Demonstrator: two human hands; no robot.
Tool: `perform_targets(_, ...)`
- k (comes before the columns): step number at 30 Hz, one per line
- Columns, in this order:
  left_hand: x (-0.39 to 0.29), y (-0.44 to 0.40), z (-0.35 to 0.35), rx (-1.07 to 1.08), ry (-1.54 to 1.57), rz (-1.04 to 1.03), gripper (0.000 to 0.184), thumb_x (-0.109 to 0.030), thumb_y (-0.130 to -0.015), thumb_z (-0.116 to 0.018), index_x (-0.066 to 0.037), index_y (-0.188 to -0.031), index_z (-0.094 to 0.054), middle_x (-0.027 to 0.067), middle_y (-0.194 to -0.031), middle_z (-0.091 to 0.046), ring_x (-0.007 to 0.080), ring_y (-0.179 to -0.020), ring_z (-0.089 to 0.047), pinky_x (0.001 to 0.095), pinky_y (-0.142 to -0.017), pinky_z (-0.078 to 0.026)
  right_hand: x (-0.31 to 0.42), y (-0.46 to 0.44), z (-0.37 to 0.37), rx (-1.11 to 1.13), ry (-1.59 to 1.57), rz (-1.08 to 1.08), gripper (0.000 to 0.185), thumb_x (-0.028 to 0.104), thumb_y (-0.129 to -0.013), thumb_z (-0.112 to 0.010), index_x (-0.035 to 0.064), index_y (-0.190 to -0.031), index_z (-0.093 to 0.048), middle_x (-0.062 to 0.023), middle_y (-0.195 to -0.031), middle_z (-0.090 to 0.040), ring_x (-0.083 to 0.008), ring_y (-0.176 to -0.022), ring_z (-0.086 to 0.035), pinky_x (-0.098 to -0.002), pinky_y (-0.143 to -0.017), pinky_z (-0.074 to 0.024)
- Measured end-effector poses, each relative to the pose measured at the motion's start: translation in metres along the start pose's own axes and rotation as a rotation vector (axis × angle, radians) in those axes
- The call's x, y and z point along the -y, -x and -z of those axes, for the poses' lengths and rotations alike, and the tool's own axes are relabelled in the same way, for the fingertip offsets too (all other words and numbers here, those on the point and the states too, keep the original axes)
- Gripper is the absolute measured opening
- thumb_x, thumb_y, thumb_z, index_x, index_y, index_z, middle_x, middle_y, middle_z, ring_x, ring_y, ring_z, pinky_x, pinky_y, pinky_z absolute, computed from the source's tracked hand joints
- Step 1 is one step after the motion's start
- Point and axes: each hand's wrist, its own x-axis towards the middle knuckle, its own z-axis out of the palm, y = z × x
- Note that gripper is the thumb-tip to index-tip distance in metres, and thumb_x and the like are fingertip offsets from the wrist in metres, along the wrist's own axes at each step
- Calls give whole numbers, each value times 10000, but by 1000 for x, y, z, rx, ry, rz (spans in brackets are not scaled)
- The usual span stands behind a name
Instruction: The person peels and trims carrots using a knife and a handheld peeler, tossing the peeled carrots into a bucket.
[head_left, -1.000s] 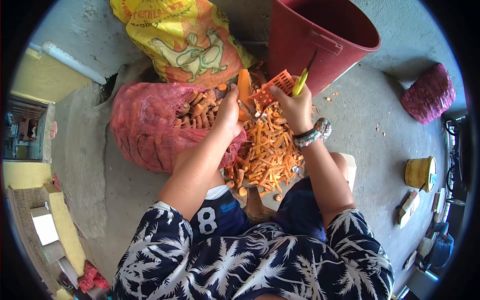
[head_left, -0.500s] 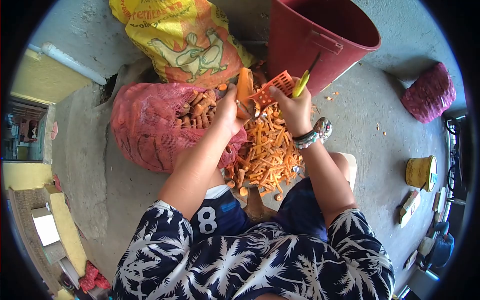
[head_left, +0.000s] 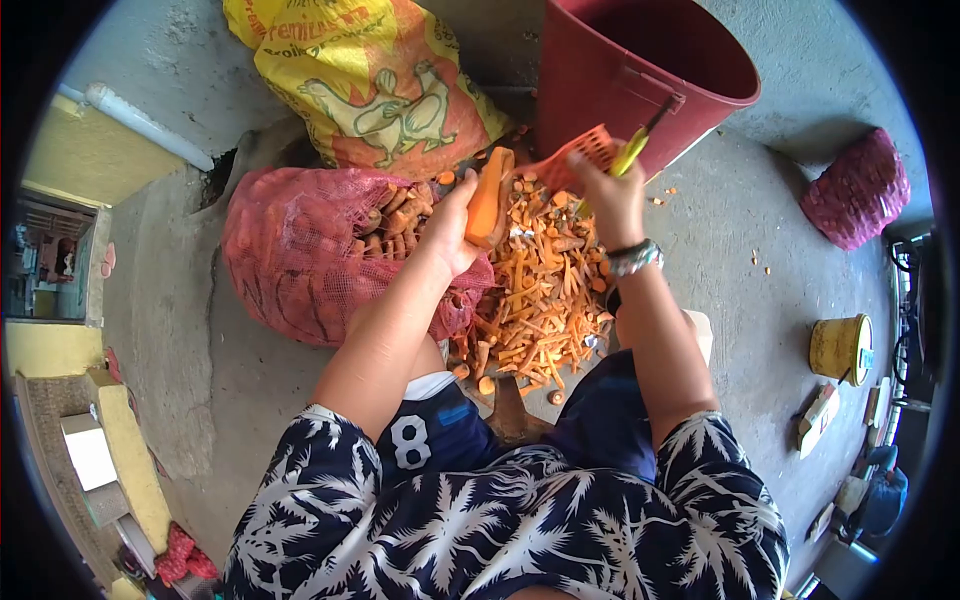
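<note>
Carrot [head_left: 487,205] is held in the left hand [head_left: 450,230], long axis pointing away from the wearer; the right hand [head_left: 613,195], to its right, grips a perforated orange tool [head_left: 592,152] and a yellow-handled knife [head_left: 629,154]. Carrot surface is smooth, faceted; peelings [head_left: 545,310] below are thin strips, loosely heaped; the red sack [head_left: 285,265] beside them is mesh.

Single head-worn camera is looking forward and down, close in. Shirt [head_left: 500,520] is filling bottom centre; left hand [head_left: 450,232] and right hand [head_left: 613,200] are showing upper centre; wide view is curving at edges.
</note>
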Motion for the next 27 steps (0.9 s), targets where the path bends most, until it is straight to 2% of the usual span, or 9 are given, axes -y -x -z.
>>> perform_targets(1,0,-5,6,113,-2,29,300,-319,-945,-399,-109,-1131,-505,28,-1010,-580,165,-897,-565,344,-812,-482,0,15,-9,62,38,48,330,99,-725,-736,-8,-966,-539,-81,-843,-639,-120,-710,-614,-225,-592,-501)
perform_targets(4,6,4,-3,22,-83,82,303,-316,-942,-407,-94,-1120,-512,43,-1011,-579,169,-895,-564,357,-801,-484,-2,20,-10,166,133,65,326,97,-722,-738,-12,-959,-543,-92,-848,-637,-143,-739,-614,-251,-636,-514)
perform_targets(6,15,-8,16,129,-17,183,343,-335,-941,-401,-68,-1127,-508,80,-970,-589,187,-848,-581,361,-765,-498,-9,-9,0,36,71,47,290,81,-727,-728,-12,-938,-553,-92,-832,-640,-131,-713,-615,-257,-616,-518)
perform_targets(8,2,18,-2,65,-284,230,389,-357,-940,-396,-35,-1130,-502,117,-930,-593,209,-788,-596,358,-738,-507,-10,-35,22,-108,94,119,259,67,-731,-719,-14,-920,-562,-87,-819,-642,-126,-676,-613,-255,-589,-519)
perform_targets(10,0,13,13,172,-263,243,413,-375,-937,-399,-22,-1128,-498,136,-922,-596,222,-755,-605,348,-698,-518,-21,-54,47,-267,166,-12,248,64,-734,-714,-15,-915,-564,-83,-818,-642,-123,-636,-606,-236,-552,-505)
perform_targets(13,1,7,12,2,-153,143,392,-375,-938,-401,-44,-1121,-506,115,-971,-590,205,-806,-599,337,-691,-510,-10,-33,34,-130,59,51,258,75,-740,-711,-17,-931,-565,-80,-837,-641,-126,-682,-604,-242,-602,-496)
perform_targets(17,6,0,14,43,-159,172,374,-366,-937,-407,-65,-1136,-505,113,-993,-588,200,-823,-597,352,-656,-516,-8,8,-1,97,123,80,421,106,-698,-757,-23,-1034,-540,-70,-862,-629,-118,-708,-593,-241,-619,-488)
perform_targets(21,-6,11,27,355,-154,380,408,-378,-921,-441,-55,-1165,-482,131,-978,-581,218,-840,-594,346,-699,-512,-24,-49,49,-223,-30,38,272,69,-730,-722,13,-925,-541,-68,-822,-630,-118,-675,-604,-229,-552,-489)
perform_targets(27,1,2,13,106,58,91,373,-359,-929,-430,-60,-1146,-486,93,-973,-572,202,-846,-575,347,-715,-497,-2,-6,12,-54,-158,11,217,62,-761,-692,23,-911,-540,-39,-775,-622,-96,-636,-593,-216,-539,-480)
